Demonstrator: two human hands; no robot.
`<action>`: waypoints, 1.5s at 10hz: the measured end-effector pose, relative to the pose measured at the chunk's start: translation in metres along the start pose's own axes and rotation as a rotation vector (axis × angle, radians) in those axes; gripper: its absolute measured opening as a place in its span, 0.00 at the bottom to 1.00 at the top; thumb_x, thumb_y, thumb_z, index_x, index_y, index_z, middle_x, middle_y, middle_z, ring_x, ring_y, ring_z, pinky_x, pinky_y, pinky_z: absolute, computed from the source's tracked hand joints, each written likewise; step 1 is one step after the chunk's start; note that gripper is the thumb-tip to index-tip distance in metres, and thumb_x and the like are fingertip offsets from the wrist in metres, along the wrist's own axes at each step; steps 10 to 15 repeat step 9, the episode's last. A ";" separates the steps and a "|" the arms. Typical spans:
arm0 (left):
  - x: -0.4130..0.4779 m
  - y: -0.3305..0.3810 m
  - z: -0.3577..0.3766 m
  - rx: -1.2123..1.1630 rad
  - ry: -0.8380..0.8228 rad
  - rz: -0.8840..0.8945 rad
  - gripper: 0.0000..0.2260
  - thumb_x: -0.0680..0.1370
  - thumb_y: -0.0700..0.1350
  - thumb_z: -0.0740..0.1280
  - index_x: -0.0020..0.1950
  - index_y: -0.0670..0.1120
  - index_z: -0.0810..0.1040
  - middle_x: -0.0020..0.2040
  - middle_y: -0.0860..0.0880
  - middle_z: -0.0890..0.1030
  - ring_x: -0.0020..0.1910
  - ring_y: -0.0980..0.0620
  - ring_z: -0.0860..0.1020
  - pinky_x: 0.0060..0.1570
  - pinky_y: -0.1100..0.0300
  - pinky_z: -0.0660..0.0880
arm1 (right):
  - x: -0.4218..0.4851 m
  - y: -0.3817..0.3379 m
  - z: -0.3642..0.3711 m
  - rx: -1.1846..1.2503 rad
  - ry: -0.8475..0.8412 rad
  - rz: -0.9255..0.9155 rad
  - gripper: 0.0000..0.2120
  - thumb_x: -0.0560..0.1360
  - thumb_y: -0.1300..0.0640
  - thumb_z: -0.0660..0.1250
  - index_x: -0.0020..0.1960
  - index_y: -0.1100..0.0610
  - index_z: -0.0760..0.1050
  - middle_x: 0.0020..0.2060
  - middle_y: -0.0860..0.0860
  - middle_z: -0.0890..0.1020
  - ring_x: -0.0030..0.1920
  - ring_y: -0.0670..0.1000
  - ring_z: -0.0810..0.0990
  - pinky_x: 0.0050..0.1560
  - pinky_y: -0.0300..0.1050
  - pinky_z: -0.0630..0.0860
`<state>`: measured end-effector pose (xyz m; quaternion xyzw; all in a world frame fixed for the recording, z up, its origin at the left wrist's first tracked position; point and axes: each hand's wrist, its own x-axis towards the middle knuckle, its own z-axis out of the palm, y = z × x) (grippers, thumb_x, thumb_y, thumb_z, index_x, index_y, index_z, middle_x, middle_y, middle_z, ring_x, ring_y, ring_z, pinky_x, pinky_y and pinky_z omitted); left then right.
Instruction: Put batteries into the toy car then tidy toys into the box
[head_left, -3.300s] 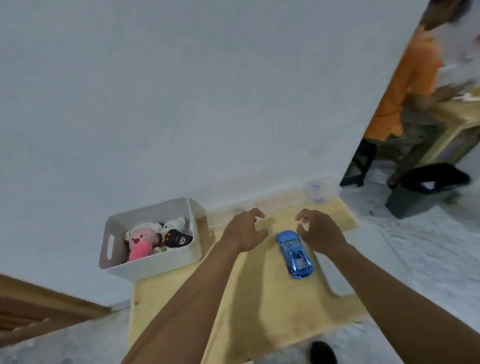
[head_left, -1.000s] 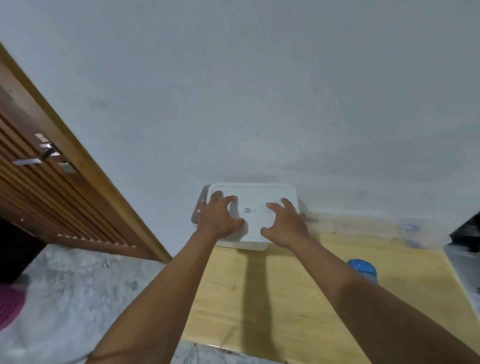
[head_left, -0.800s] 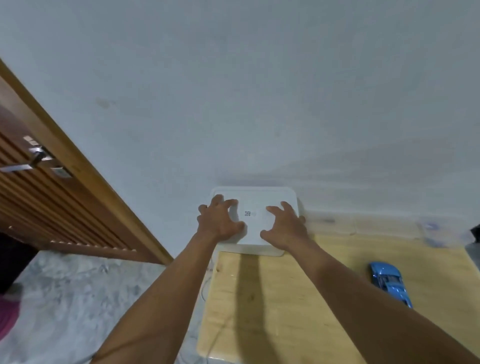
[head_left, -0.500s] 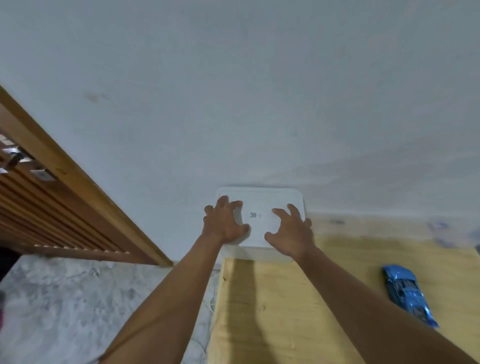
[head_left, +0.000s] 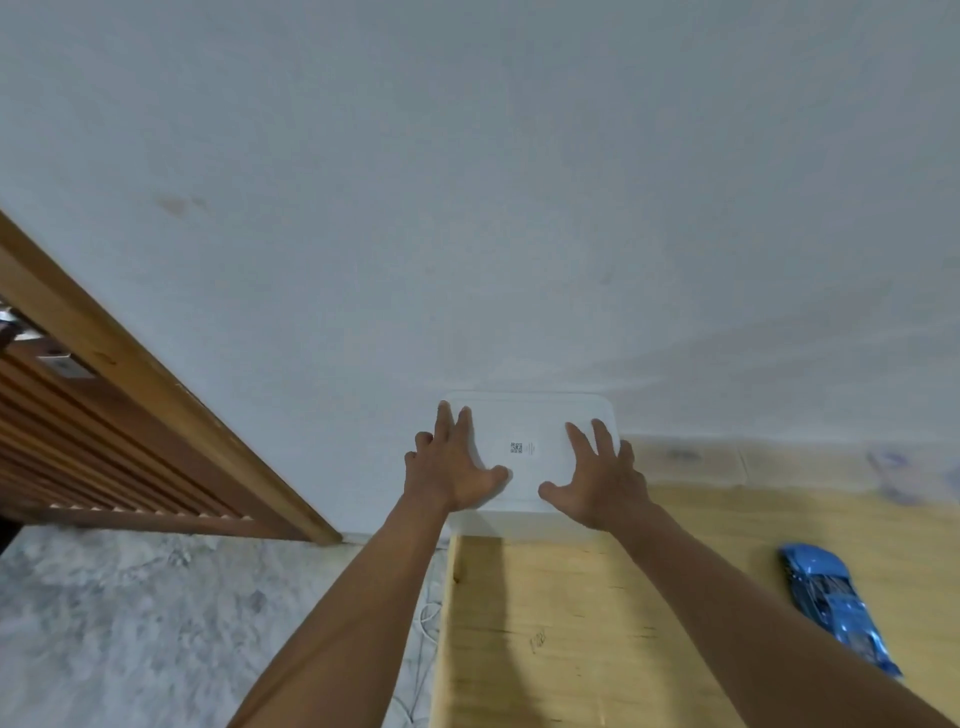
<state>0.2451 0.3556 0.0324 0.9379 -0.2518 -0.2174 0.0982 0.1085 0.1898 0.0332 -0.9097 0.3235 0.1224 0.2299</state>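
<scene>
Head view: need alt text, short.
Both hands, left hand and right hand, lie flat on the lid of a white box at the wall end of a wooden table. A blue toy car sits on the table's right.

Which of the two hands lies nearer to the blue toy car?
The right hand. It rests flat on the right half of the white box lid, on the side where the blue toy car lies; the left hand presses the lid's left half.
</scene>
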 end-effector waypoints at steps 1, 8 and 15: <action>0.000 -0.002 0.001 0.009 -0.007 -0.005 0.49 0.72 0.72 0.63 0.84 0.55 0.43 0.84 0.53 0.36 0.78 0.37 0.58 0.70 0.40 0.63 | 0.000 0.011 0.007 -0.040 0.019 -0.045 0.48 0.69 0.28 0.58 0.81 0.40 0.39 0.82 0.46 0.38 0.81 0.62 0.41 0.77 0.66 0.53; -0.021 -0.014 0.008 0.070 0.046 0.051 0.36 0.82 0.69 0.50 0.84 0.56 0.41 0.84 0.48 0.36 0.83 0.37 0.41 0.77 0.34 0.51 | -0.012 0.041 -0.009 -0.192 0.130 -0.206 0.35 0.79 0.35 0.57 0.82 0.42 0.49 0.82 0.48 0.50 0.80 0.54 0.55 0.74 0.57 0.64; -0.033 -0.018 0.001 0.037 0.109 0.084 0.33 0.83 0.66 0.55 0.84 0.55 0.50 0.85 0.48 0.47 0.83 0.40 0.50 0.75 0.38 0.62 | -0.021 0.042 -0.045 -0.100 0.161 -0.298 0.34 0.79 0.40 0.63 0.81 0.43 0.56 0.81 0.49 0.58 0.80 0.52 0.58 0.75 0.51 0.63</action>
